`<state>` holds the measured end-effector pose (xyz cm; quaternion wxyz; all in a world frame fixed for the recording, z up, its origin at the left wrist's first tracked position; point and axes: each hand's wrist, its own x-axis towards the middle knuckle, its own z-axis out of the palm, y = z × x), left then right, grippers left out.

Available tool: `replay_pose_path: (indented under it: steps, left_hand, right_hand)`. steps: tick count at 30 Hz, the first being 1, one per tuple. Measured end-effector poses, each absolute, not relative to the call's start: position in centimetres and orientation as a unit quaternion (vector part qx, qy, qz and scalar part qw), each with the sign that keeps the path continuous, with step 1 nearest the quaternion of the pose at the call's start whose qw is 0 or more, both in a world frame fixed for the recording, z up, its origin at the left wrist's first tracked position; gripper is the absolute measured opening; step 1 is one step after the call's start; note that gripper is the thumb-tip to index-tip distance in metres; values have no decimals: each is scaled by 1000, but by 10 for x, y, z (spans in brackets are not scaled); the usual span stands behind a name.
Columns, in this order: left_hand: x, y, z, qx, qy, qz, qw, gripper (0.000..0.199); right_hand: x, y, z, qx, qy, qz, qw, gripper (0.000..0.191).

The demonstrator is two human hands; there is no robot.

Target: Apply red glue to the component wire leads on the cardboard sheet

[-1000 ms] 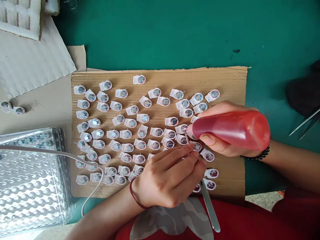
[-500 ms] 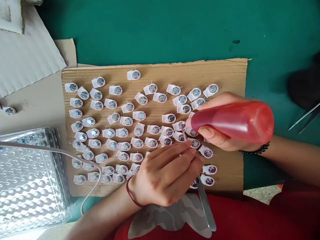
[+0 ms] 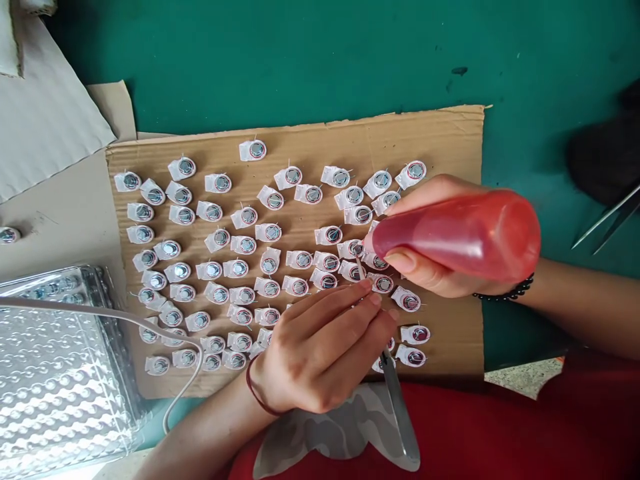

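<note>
A brown cardboard sheet [image 3: 440, 147] bears several small round metal parts, each on a white tab. My right hand [image 3: 435, 267] is wrapped round a red squeeze bottle [image 3: 460, 233], whose nozzle end points left at a small round part [image 3: 356, 249]. From the lower left, my left hand [image 3: 325, 340] reaches over the cardboard, its fingers closed on metal tweezers [image 3: 400, 407]. The tweezer tips touch or nearly touch the same part, close beside the nozzle. The left palm hides some of the parts beneath it.
Clear plastic trays [image 3: 60, 373] stand at the lower left, with a white cable [image 3: 125, 317] crossing them and the cardboard's corner. Another pair of tweezers [image 3: 607, 220] lies by a dark object [image 3: 600, 160] at the right. Grey-white board [image 3: 45, 107] lies upper left, on the green table [image 3: 300, 60].
The whole view has shifted, so the cardboard and both hands appear slightly further left. Both hands keep their holds, and bottle and tweezers stay at nearly the same place among the parts.
</note>
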<state>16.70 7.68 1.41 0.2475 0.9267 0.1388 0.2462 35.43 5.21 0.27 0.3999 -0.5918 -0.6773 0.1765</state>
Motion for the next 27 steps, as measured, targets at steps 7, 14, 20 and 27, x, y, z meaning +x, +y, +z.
replay_pose_path:
  steps: [7, 14, 20, 27]
  left_hand:
    - [166, 76, 15, 927, 140, 243, 251, 12]
    - [167, 76, 14, 926, 141, 244, 253, 13]
    - [167, 76, 15, 927, 140, 233, 258, 12]
    - [166, 78, 16, 930, 142, 225, 253, 13]
  right_hand:
    - [354, 55, 3, -575, -690, 173, 404, 20]
    - [355, 54, 6, -600, -681, 166, 386, 24]
    - [355, 55, 10, -607, -692, 151, 361, 26]
    - [357, 57, 12, -621, -680, 160, 355, 25]
